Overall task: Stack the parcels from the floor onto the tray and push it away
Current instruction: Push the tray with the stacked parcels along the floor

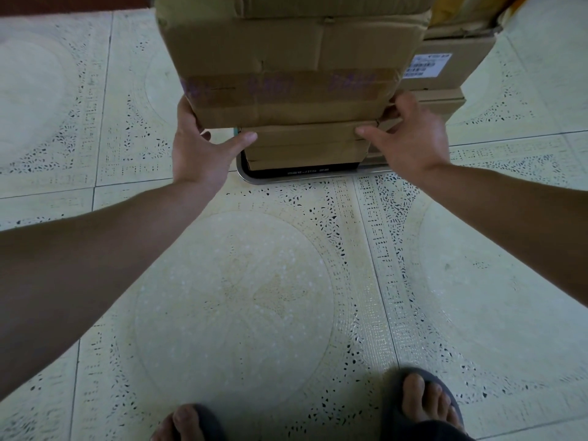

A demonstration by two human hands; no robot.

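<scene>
Both my hands are on the stack. My left hand clasps the lower left corner of the big box, its fingers wrapped round the side and mostly hidden. My right hand grips the lower right corner with its fingers bent over the edge. Both thumbs lie against the small box underneath.

The parcels sit piled on the tray, which rests on the floor, with a labelled box behind on the right. No loose parcel shows on the tiles in view, so I judge the stacking done and the push in hand.

The big box overhangs the small one, so the next move wants even pressure from both sides, kept low. I should go slowly, as the tray's rim may catch on a tile joint and tip the pile.
</scene>
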